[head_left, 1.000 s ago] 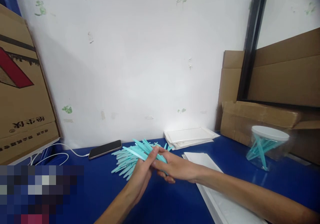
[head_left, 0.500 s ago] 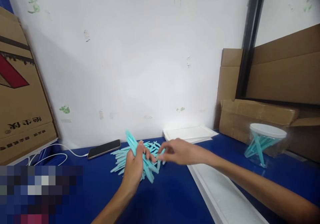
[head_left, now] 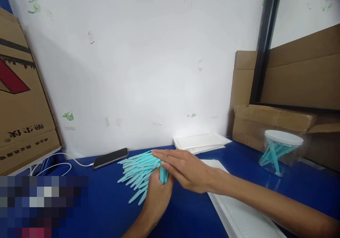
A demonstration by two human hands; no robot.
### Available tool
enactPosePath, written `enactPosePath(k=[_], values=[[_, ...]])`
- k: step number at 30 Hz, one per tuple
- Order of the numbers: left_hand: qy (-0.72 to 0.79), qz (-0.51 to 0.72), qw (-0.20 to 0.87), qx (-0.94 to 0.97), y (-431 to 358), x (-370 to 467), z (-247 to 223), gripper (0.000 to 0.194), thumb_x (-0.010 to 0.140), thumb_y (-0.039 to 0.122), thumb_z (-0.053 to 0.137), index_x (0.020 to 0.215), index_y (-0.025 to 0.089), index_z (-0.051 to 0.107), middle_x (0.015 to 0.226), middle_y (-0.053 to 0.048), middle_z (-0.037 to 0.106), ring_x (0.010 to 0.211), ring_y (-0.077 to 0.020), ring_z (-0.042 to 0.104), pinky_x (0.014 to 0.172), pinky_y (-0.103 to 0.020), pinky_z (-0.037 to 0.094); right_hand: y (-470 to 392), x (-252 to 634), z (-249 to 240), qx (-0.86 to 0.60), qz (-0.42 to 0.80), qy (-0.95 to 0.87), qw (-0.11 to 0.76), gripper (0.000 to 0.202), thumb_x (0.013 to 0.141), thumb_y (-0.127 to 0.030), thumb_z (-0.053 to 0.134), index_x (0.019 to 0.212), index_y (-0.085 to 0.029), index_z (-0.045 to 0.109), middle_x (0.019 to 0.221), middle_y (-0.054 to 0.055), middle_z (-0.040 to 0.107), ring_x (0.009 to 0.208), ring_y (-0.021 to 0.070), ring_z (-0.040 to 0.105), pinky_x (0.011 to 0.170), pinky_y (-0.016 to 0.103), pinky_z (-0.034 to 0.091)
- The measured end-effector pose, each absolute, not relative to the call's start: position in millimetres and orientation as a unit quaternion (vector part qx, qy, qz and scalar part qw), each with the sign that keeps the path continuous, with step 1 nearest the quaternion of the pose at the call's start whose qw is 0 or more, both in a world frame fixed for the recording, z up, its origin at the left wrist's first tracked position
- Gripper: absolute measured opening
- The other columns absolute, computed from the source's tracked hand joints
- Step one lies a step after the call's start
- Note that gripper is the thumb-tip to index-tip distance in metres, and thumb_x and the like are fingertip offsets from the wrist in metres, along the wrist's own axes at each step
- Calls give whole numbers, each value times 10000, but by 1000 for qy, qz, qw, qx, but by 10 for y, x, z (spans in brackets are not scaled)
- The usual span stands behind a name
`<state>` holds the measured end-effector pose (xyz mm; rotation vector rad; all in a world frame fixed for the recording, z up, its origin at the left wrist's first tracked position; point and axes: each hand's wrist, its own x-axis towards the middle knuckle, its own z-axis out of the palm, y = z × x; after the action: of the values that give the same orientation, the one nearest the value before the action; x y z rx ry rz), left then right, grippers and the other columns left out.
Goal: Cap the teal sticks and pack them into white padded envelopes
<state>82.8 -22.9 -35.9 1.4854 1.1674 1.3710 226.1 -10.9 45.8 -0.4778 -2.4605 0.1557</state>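
My left hand [head_left: 160, 193] is closed around a bundle of slim turquoise plastic sticks [head_left: 164, 176], held with their ends pointing up. Flat across the top of the bundle lies my right hand [head_left: 187, 167], its fingers stretched out and touching the stick ends or very near them. It hides the upper part of the bundle. Just left of my hands, a loose pile of the same tapered sticks [head_left: 135, 169] is spread on the blue table [head_left: 106, 202]. Far to the right stands a clear canister [head_left: 283, 137] with a white top, several turquoise sticks leaning inside.
A long white tray [head_left: 245, 213] lies under my right forearm. White flat trays [head_left: 200, 141] rest by the wall. On the left are a phone [head_left: 111, 158] with a white cable [head_left: 73, 157] and a tall cardboard box [head_left: 23, 107]. More cardboard [head_left: 273, 119] stands back right.
My left hand has moved right and turned the bundle from slanted to upright. My right hand has gone from curled fingers beside the bundle to flat over its top.
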Motion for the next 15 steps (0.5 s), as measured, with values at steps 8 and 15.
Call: enactPosePath(k=[8,15], values=[[511,501,341,610,-237,835,-323,604,890,670,467,487,224,410,375,19,432,379,-123,440,486,-262,377,145,2363,556,-278,8,-885,372,410,1069,-364,280,1302,-222,585,1294,69,643,1171,213,587,1027,379,419],[492,528,352,596,-234,812,-327,557,885,631,518,524,224,398,418,37,421,420,-116,435,520,-252,396,1075,3024,500,-640,-118,-739,173,446,1053,-412,282,1284,-159,567,1260,188,619,1181,309,561,973,419,401]])
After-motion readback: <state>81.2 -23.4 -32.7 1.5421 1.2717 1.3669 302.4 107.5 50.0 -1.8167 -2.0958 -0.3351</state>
